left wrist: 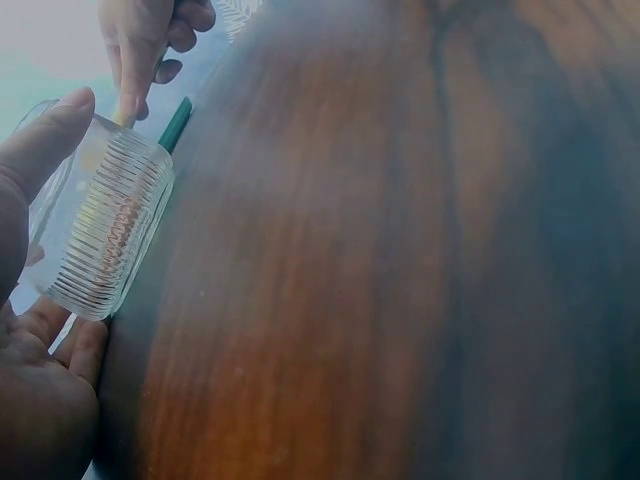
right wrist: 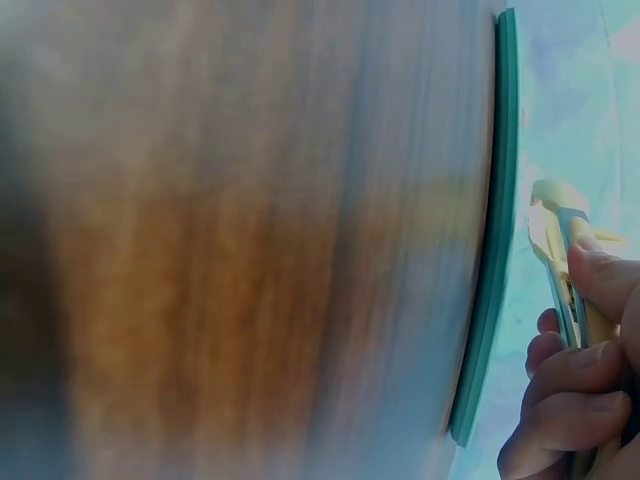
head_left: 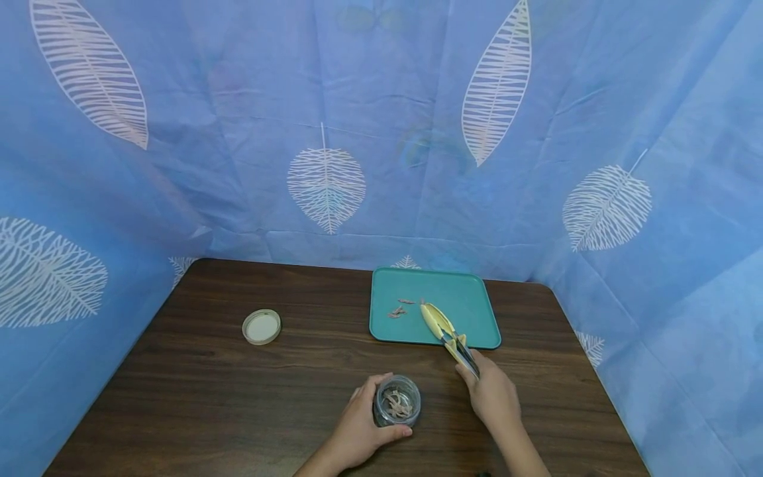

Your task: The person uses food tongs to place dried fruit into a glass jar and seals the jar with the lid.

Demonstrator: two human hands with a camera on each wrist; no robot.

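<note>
My left hand (head_left: 357, 424) grips a ribbed clear glass jar (left wrist: 112, 225) from its left side, thumb and fingers round the wall. Thin pale brownish strips (head_left: 397, 404) lie inside the open-topped jar. In my right hand (head_left: 493, 392) is a pair of yellow tongs (head_left: 440, 321), held by the handles, with fingers wrapped round them in the right wrist view. The tongs' head reaches over the teal tray (head_left: 471, 298), close to a few more pinkish-brown strips (head_left: 397, 311) lying on it.
A round lid (head_left: 261, 327) with a pale inside lies on the dark wooden table (head_left: 238, 397), left of the tray. Blue cloth (head_left: 238, 165) with white leaf prints hangs behind the table and along both sides. A small dark object (head_left: 483, 474) shows at the bottom edge.
</note>
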